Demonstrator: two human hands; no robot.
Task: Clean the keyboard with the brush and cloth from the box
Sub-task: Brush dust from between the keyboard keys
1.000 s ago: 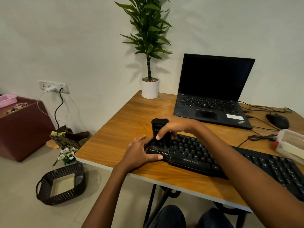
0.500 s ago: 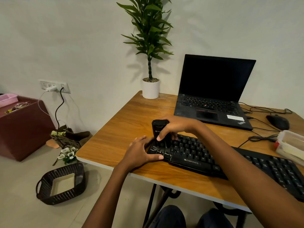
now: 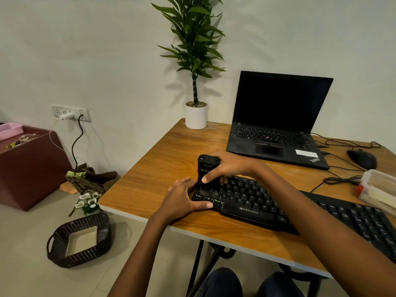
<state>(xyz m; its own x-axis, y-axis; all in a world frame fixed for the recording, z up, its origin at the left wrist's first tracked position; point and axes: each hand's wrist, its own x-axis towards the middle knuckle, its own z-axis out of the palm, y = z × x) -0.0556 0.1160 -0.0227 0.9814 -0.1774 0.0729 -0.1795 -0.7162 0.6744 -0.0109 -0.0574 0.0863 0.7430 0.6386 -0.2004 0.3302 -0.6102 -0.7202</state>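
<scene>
Right hand [image 3: 227,168] grips the black brush [image 3: 206,166] upright, bristles on the keys at the left end of the keyboard [image 3: 252,202]. Left hand [image 3: 182,200] lies loosely spread against that corner, grasping nothing. Recommended: brace the corner firmly and sweep short strokes along the rows. Legible: ZEBRONICS on the keyboard front, and ThinkPad on the laptop [image 3: 276,125] behind the keyboard. The brush logo is partly covered.

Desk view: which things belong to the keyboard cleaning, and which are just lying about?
For the job: keyboard; brush, gripped by the right hand; left hand, resting on the keyboard's left end; plastic box.
Lying about: laptop; mouse; potted plant; basket on the floor.
</scene>
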